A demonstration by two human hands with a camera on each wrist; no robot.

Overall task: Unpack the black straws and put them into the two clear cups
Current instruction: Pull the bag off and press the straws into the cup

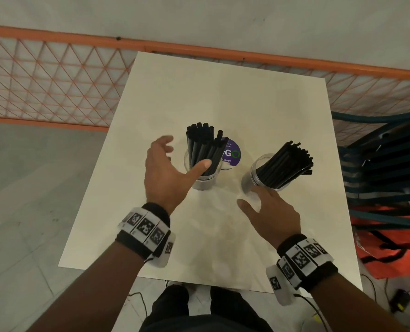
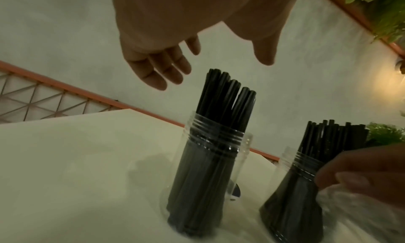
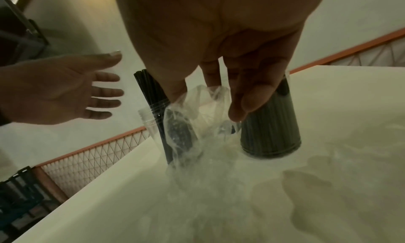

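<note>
Two clear cups stand on the white table, each packed with black straws. The left cup holds an upright bundle. My left hand hovers spread beside and above it, holding nothing, thumb across the cup's front. The right cup holds straws leaning right. My right hand is just in front of that cup, fingers fairly straight, fingertips touching a crumpled clear plastic wrapper on the table.
A round purple label lies behind the left cup. An orange mesh fence runs behind the table. Stacked dark crates and an orange bag stand to the right. Cables lie on the floor.
</note>
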